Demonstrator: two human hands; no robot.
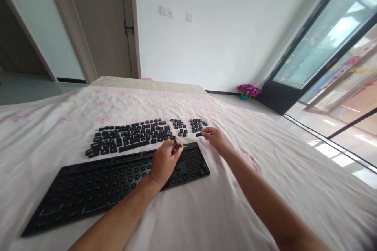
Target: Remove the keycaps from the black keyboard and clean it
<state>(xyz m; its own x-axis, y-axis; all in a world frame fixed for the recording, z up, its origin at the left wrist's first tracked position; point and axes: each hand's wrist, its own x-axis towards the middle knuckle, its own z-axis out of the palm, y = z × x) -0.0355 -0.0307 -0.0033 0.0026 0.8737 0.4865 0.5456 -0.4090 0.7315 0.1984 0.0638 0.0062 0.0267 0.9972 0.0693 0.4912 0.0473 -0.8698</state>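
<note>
Two hands are seen near the centre of the frame. In the left hand [165,157], a thin dark piece [176,141] is pinched; by the right hand [217,140], a wide keycap [198,134] is touched, but whether it is gripped cannot be told. Above the keyboard [118,178], at lower left, loose keycaps [131,140] are spread. Keycaps are best held by the edges, with neighbouring rows undisturbed.

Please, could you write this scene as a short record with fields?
Surface: pale pink patterned sheet
Device: black keyboard, most key positions bare
Loose parts: black keycaps, grouped beyond the keyboard
Left hand: pinches a small dark item, identity unclear
Right hand: fingertips at a bar-shaped piece, grip unclear
Background: purple flowers, white wall
</note>
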